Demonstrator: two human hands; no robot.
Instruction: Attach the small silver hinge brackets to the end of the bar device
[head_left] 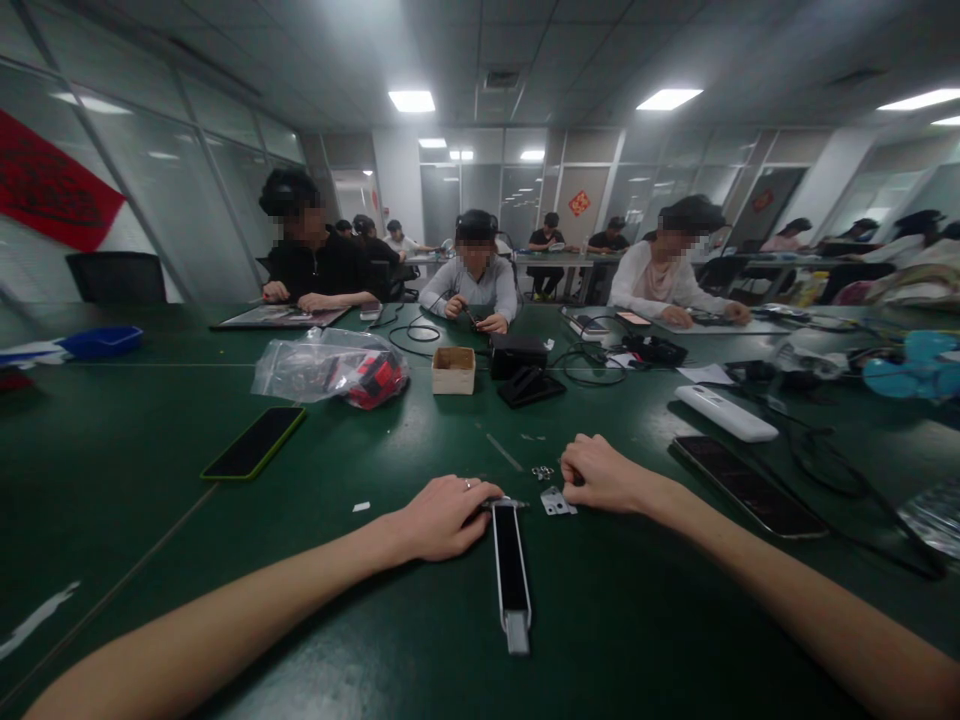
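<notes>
On the green table, a narrow black device with a white frame (511,570) lies lengthwise in front of me, a pale tab at its near end. My left hand (452,515), a ring on one finger, is closed at its far end, where a thin metal piece crosses it. To the right, my right hand (602,474) is curled with its fingers pressed together; whatever they hold is hidden. A small metal plate with holes (555,502) lies just below those fingertips. Several tiny metal parts (542,473) sit just beyond the plate.
A green-edged phone (253,443) lies left, a dark phone (742,483) and white device (726,413) right. Farther back are a plastic bag (330,368), small box (454,371), black stand (531,385) and cables. Several people work across the table, including one centrally (474,275).
</notes>
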